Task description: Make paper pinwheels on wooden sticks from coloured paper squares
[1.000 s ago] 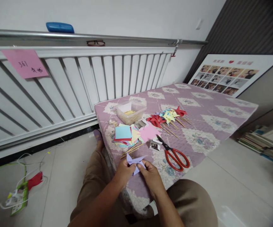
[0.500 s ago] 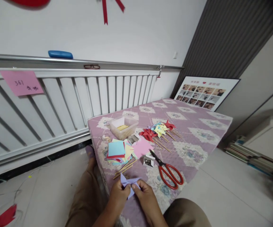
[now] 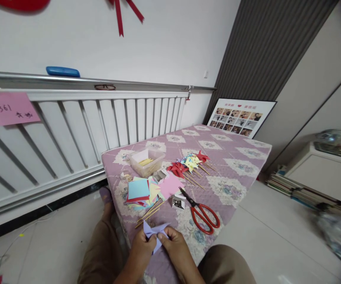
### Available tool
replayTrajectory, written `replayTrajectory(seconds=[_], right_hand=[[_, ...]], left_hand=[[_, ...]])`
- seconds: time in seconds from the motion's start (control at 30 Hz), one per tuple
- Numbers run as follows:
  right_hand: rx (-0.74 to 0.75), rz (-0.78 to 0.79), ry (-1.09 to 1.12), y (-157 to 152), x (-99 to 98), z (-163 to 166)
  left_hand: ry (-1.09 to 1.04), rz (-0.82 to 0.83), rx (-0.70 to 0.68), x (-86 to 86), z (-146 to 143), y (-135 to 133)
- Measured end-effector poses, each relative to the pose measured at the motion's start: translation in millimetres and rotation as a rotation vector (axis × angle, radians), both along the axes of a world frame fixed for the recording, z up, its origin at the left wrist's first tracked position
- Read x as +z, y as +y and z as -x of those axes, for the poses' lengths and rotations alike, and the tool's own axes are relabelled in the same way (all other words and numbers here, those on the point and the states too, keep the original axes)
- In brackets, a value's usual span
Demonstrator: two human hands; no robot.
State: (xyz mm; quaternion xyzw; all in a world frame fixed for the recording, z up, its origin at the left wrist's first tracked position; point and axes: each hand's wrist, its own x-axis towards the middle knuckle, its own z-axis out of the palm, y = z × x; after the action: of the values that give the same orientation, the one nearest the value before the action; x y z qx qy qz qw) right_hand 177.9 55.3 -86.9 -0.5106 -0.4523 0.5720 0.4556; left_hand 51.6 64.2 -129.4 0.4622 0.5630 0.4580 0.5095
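Between my two hands is a purple paper pinwheel (image 3: 157, 230), its blades folded in toward the middle. My left hand (image 3: 142, 245) pinches it from the left, and my right hand (image 3: 174, 244) grips it from the right, both thumbs close together at its centre. Just beyond my hands lie several thin wooden sticks (image 3: 150, 214). To the right rest red-handled scissors (image 3: 201, 213), blades pointing away. A small white box of metal pins (image 3: 178, 202) stands beside the blades. Left of it is a pile of coloured paper squares (image 3: 138, 189), with a pink sheet (image 3: 170, 184) alongside.
Farther back, a clear plastic container (image 3: 147, 161) holds yellow sticks. Several finished pinwheels (image 3: 188, 163) on sticks lie to its right. The flowered cloth (image 3: 235, 163) covers the table, which stands against a white radiator (image 3: 146, 118). A photo board (image 3: 241, 117) leans at the far end.
The whole view has turned slightly to the right, so things sit farther left. My hands keep their hold on the purple pinwheel, with little change in its folds.
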Motion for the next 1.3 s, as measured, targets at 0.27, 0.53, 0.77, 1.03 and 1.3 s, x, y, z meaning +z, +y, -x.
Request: replayTrajectory(seconds=[0.27, 0.53, 0.77, 1.03, 1.3], right_hand=[[0.003, 0.017, 0.01, -0.7, 2.8, 1.3], [-0.015, -0.005, -0.036, 0.0, -3.6, 1.3], [-0.042, -0.029, -0.039, 0.1, -9.0, 2.1], [-0.029, -0.013, -0.038, 1.6, -13.5, 0.2], [0.0, 0.034, -0.018, 0.0, 8.9, 3.1]], left_hand=[[0.0, 0.006, 0.001, 1.1, -2.0, -0.5], [0.012, -0.021, 0.011, 17.2, -5.0, -4.1], [0.034, 0.023, 0.005, 11.5, -5.4, -2.7], [-0.085, 0.059, -0.054, 5.4, 1.0, 2.8], [-0.183, 0.087, -0.103, 4.4, 5.7, 5.3]])
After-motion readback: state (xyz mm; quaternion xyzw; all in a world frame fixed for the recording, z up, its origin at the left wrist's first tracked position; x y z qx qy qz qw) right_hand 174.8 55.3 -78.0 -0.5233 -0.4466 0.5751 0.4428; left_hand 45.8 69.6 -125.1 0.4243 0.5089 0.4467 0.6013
